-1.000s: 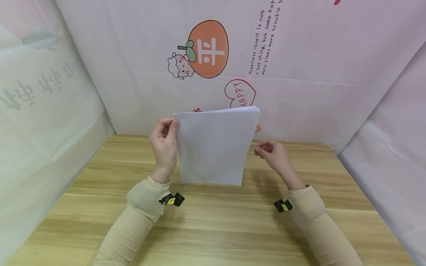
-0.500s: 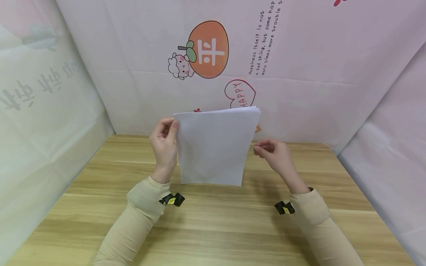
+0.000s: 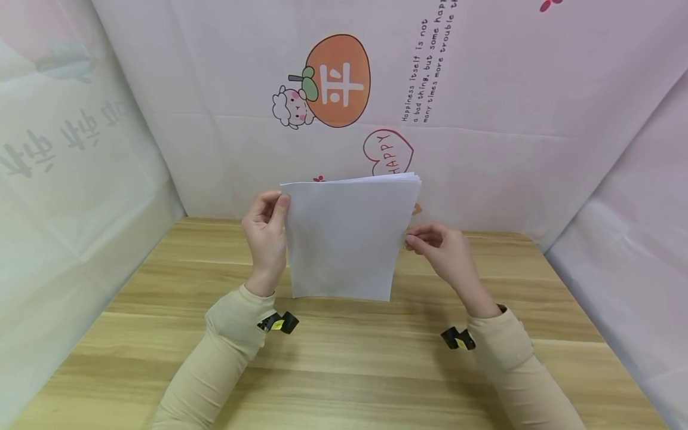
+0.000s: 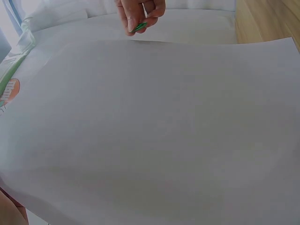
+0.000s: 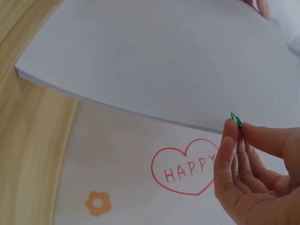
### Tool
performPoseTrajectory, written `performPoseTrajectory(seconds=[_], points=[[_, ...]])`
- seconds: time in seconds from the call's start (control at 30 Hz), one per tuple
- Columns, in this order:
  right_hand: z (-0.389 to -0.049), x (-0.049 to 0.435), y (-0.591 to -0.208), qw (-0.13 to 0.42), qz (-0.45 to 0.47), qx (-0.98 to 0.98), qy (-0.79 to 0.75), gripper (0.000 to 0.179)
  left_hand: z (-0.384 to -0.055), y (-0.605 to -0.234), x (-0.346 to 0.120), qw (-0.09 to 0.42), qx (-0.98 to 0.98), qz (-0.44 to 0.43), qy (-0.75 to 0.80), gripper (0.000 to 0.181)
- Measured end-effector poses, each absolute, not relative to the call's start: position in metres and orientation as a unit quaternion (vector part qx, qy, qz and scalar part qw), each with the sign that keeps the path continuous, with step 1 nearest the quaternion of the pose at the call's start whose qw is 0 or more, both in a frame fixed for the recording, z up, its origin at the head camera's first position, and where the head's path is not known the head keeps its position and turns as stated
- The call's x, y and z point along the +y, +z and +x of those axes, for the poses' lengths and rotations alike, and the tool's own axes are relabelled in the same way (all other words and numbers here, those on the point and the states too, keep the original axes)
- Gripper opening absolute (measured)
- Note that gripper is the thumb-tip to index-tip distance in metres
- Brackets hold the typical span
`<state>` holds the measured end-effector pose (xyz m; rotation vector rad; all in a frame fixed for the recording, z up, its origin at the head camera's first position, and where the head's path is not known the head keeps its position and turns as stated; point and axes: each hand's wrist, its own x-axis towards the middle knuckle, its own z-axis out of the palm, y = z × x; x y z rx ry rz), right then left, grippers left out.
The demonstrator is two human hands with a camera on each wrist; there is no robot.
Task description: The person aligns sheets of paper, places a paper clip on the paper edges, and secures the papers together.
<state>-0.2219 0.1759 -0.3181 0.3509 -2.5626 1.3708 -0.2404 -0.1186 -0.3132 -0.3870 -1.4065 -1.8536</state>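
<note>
A stack of white paper (image 3: 344,239) stands upright above the table, its sheets slightly fanned at the upper right corner. My left hand (image 3: 266,239) pinches its upper left edge between thumb and fingers. Between the thumb and fingertips of my right hand (image 3: 443,248) is a green paper clip (image 5: 236,120), mostly covered by the fingers. In the right wrist view the clip's loop points toward the paper's long edge. Whether it touches the sheets I cannot tell. The left wrist view shows the clip (image 4: 139,27) just beyond the paper's far edge.
A wood-grain table (image 3: 344,370) lies beneath both arms. Behind it hangs a white printed cloth (image 3: 494,179), with more cloth at both sides. A small black camera (image 3: 458,338) is worn on the right wrist, another (image 3: 279,323) on the left.
My right hand has moved slightly left, bringing the paper clip up to the paper's right edge. The left hand and the stack of paper have stayed in place.
</note>
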Motion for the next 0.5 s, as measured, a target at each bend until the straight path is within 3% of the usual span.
performPoseTrajectory(seconds=[0.5], points=[[-0.222, 0.154, -0.303, 0.134, 0.155, -0.853, 0.480, 0.022, -0.241, -0.312, -0.118, 0.384, -0.548, -0.149, -0.728, 0.026]])
